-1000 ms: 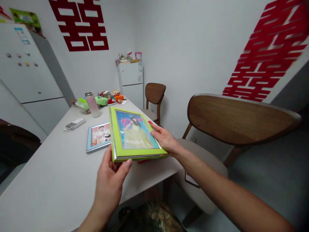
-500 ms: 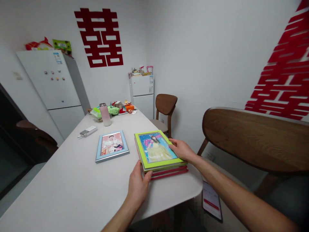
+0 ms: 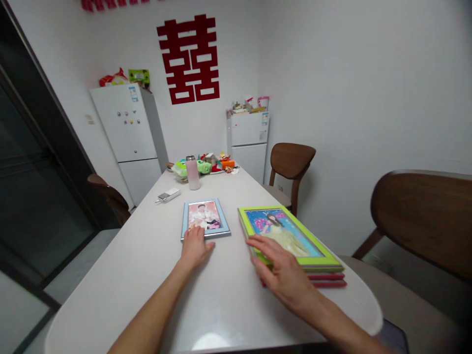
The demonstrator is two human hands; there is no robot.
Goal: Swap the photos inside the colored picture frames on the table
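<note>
My left hand [image 3: 195, 248] open, fingertips on blue frame [image 3: 205, 219] at eleven o'clock; right hand [image 3: 283, 273] flat on green frame [image 3: 295, 236], nothing clasped. Press lightly.

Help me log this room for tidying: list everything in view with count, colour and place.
table: one, white, centre
blue photo frame: one, flat, mid-table
green photo frame: one, atop the stack, table's right edge
red frames: seemingly two, under the green one
bottle: one, pale pink, far end
small device: one, silver, left of bottle
snack clutter: mixed colours, far end
fridges: two, white, back wall
chairs: three, brown wood, around table
wall cutout: one, red, back wall
left hand: open, fingertips at blue frame's near edge
right hand: open, flat on green frame's near corner
</note>
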